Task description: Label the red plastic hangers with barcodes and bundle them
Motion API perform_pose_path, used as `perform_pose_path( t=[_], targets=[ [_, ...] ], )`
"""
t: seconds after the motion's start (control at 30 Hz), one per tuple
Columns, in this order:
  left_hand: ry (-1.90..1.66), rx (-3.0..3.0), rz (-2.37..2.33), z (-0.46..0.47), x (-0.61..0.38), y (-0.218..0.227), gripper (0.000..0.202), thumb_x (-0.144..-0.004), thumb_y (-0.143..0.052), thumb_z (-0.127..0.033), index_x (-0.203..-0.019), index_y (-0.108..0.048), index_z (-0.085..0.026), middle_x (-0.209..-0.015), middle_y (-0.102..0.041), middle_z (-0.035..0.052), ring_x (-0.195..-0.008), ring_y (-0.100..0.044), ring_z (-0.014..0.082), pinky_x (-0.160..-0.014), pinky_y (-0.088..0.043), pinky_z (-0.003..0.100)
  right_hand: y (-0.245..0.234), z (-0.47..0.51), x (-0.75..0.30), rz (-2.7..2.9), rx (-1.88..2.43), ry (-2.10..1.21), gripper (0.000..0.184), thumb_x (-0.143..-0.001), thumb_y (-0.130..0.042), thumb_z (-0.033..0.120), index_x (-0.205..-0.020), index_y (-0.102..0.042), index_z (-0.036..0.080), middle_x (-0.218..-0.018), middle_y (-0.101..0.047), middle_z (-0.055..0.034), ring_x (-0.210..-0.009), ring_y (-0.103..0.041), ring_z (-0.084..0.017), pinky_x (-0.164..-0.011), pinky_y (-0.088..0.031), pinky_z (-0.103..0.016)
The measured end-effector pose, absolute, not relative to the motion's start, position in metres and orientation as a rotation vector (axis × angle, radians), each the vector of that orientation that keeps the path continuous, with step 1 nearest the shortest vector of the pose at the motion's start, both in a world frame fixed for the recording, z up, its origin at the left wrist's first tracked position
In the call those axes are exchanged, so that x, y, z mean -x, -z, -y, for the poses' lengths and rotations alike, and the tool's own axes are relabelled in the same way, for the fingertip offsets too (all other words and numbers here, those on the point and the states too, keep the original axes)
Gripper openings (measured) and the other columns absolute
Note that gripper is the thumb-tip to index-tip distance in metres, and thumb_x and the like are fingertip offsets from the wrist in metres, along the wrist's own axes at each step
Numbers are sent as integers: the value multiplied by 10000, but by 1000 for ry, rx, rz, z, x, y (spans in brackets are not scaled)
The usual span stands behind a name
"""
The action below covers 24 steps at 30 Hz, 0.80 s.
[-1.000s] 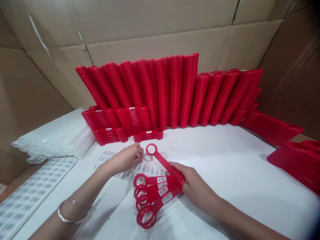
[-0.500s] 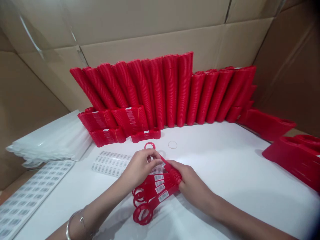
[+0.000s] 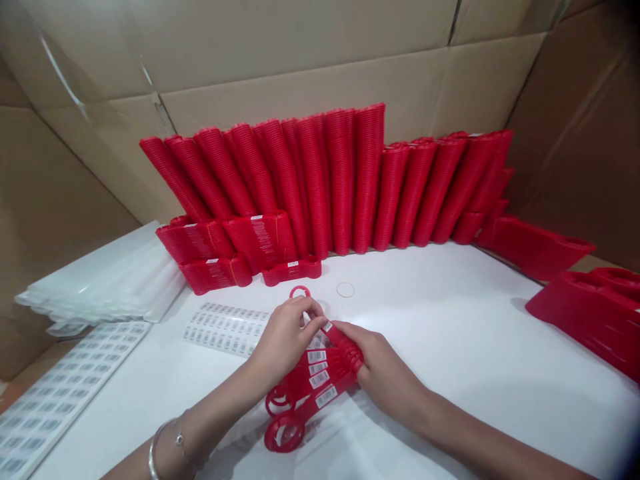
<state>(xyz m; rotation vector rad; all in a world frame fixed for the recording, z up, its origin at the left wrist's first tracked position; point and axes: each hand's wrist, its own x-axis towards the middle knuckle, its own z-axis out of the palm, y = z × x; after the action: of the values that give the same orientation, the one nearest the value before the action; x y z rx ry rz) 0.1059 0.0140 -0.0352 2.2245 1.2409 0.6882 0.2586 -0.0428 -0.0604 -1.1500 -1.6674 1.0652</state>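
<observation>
My right hand (image 3: 387, 363) is wrapped around one end of a fan of flat red plastic pieces (image 3: 345, 380) with ring-shaped ends. White barcode stickers (image 3: 319, 379) show on several of them, one above another. At the top of the fan, my left hand (image 3: 287, 333) is closed in a pinch, thumb and fingertips at a small barcode sticker (image 3: 327, 326) on the uppermost piece. That piece's ring (image 3: 300, 292) pokes out beyond my left fingers. Lower rings (image 3: 284, 432) hang toward the near side of the table.
A barcode sticker sheet (image 3: 220, 328) lies left of my hands; another stack of sheets (image 3: 75, 393) is farther left, beside clear plastic bags (image 3: 110, 280). Red stacks (image 3: 310, 187) line the cardboard back wall. A rubber band (image 3: 345, 289) lies ahead. More red bundles (image 3: 590, 320) sit right.
My left hand has shifted slightly right, its thumb and fingertips closing at the top piece's sticker. My right hand keeps its hold, and the fanned rings have moved slightly.
</observation>
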Motion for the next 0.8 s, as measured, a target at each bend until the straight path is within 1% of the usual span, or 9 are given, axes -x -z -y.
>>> perform_pose_path(
  t=[0.1,0.23,0.33,0.43,0.53,0.63,0.73,0.8],
  targets=[
    [-695,-2416,-1220,-13,-105,38,113,-828,-457,-273,-784,-520,-190,-784,-559,8,-735,-507,157,-658,-396,279,60,43,-259,1688,1168,-996,504,-650,-358,-50,-1008,-584,224,-971,-627,-25,-803,-571,-149,-710,-472,-281],
    [-613,-2732,-1271,-13,-104,40,163,-865,-383,-301,-855,-488,-178,-861,-515,48,-778,-480,183,-643,-397,299,59,43,-259,1719,1214,-920,449,-664,-376,-33,-963,-599,216,-930,-631,-33,-750,-565,-154,-681,-465,-290],
    [-540,-2847,-1307,-12,-105,40,204,-880,-344,-326,-879,-474,-170,-890,-496,62,-785,-478,186,-634,-399,294,59,42,-260,1725,1222,-915,458,-670,-378,-33,-985,-595,219,-948,-625,-34,-754,-562,-152,-681,-462,-285],
    [-538,-2887,-1352,-12,-106,41,207,-875,-345,-337,-893,-466,-170,-887,-500,63,-776,-482,187,-619,-392,285,59,42,-260,1742,1221,-911,449,-698,-395,-16,-1026,-586,226,-986,-615,-39,-765,-560,-153,-695,-463,-290],
    [-606,-2867,-1506,-16,-104,43,218,-881,-329,-337,-914,-468,-172,-814,-523,51,-739,-491,190,-589,-370,282,59,45,-259,1766,1203,-917,460,-726,-410,8,-1092,-562,241,-1023,-605,-42,-782,-563,-158,-706,-468,-296],
    [-671,-2814,-1647,-23,-99,44,235,-895,-304,-325,-916,-485,-176,-750,-541,41,-727,-501,187,-590,-359,276,58,47,-257,1766,1170,-969,491,-726,-421,7,-1132,-546,254,-1046,-604,-40,-815,-573,-163,-721,-474,-296],
    [-779,-2771,-1586,-27,-93,42,235,-894,-323,-325,-922,-502,-175,-789,-540,45,-746,-500,176,-635,-379,274,58,47,-256,1742,1149,-1001,524,-717,-432,-3,-1163,-530,254,-1064,-602,-40,-892,-571,-175,-782,-470,-307],
    [-938,-2676,-1471,-28,-89,38,219,-891,-339,-301,-950,-505,-171,-851,-514,51,-748,-499,157,-666,-399,271,58,46,-256,1730,1147,-1000,525,-727,-433,8,-1184,-514,255,-1090,-592,-41,-940,-561,-179,-814,-464,-312]
  ],
)
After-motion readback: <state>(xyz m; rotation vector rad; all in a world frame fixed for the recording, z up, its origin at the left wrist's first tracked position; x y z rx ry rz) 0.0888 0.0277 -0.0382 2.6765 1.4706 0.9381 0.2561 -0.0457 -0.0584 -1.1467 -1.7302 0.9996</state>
